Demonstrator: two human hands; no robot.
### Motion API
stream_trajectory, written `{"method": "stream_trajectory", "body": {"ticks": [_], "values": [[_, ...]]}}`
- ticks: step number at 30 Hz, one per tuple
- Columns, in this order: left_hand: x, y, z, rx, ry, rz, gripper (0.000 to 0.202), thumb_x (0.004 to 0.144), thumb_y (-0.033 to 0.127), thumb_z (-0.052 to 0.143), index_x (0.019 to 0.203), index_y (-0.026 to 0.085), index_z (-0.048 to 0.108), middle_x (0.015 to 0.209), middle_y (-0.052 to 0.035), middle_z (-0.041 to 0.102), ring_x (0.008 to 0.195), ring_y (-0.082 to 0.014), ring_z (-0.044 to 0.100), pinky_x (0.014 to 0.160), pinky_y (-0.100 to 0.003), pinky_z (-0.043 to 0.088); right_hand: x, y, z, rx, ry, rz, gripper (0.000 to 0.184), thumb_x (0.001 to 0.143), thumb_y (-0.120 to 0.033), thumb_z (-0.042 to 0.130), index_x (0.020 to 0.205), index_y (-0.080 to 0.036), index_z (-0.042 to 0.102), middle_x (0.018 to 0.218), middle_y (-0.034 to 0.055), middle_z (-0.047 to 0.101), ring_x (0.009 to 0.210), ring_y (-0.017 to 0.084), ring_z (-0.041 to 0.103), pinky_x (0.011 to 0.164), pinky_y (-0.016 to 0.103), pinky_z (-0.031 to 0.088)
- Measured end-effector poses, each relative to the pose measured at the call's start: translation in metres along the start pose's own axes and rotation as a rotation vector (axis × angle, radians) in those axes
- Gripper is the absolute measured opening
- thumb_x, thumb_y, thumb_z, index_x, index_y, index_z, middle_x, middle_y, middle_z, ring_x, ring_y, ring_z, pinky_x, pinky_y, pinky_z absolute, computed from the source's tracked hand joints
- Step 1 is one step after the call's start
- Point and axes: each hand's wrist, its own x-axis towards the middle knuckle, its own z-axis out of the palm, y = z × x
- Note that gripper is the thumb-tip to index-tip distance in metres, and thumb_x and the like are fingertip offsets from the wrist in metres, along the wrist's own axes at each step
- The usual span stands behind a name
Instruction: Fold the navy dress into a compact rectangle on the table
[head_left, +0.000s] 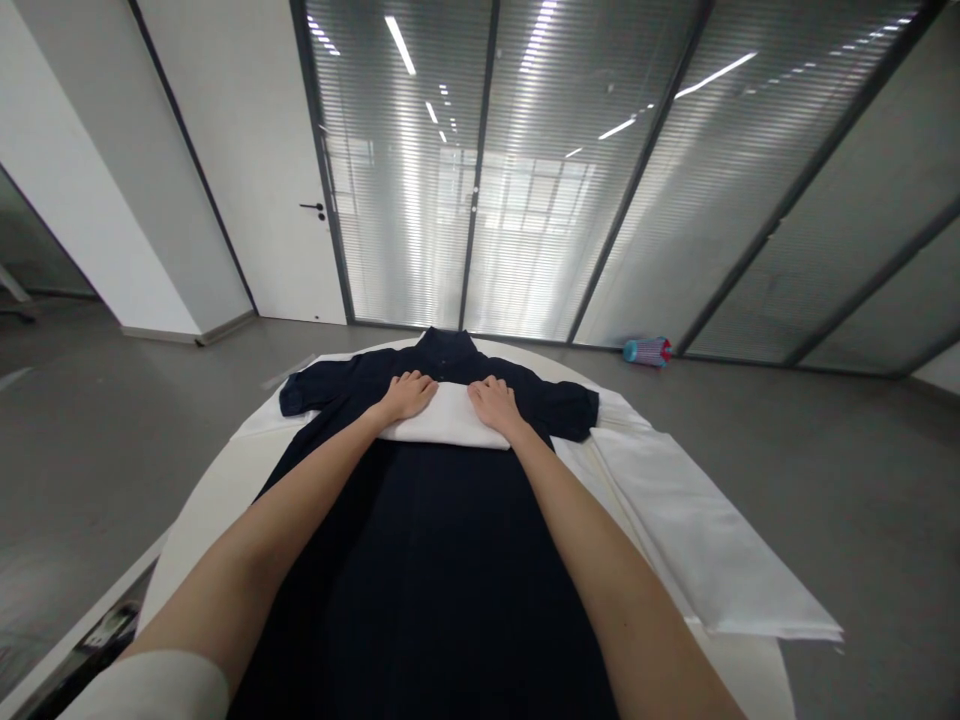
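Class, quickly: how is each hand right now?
Left hand: open, palm down at the white cloth's left end.
Right hand: open, palm down at its right end.

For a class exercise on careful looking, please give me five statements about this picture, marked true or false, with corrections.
1. The left hand and right hand are both at the folded white cloth. True.
2. The dark garment lies beneath that folded cloth. True.
3. The garment's collar is the part nearest the person. False: the collar is at the far end.
4. The longer white cloth lies left of the garment. False: the longer white cloth lies to its right.
5. The white door is left of the glass wall. True.
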Motion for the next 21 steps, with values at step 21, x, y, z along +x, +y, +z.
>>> {"method": "stream_trajectory", "body": {"ticks": [21], "values": [[-0.065, -0.004, -0.096, -0.030, 0.370, 0.383, 0.032, 0.099, 0.037, 0.048, 0.118, 0.020, 0.067, 0.117, -0.0145, 0.061, 0.116, -0.0317, 0.049, 0.106, -0.048, 0.035, -0.055, 0.008, -0.100, -0.019, 0.326, -0.248, 0.028, 0.084, -0.019, 0.058, 0.112, -0.018, 0.061, 0.113, 0.0125, 0.061, 0.112, 0.029, 0.053, 0.095, 0.039, 0.039]]}}
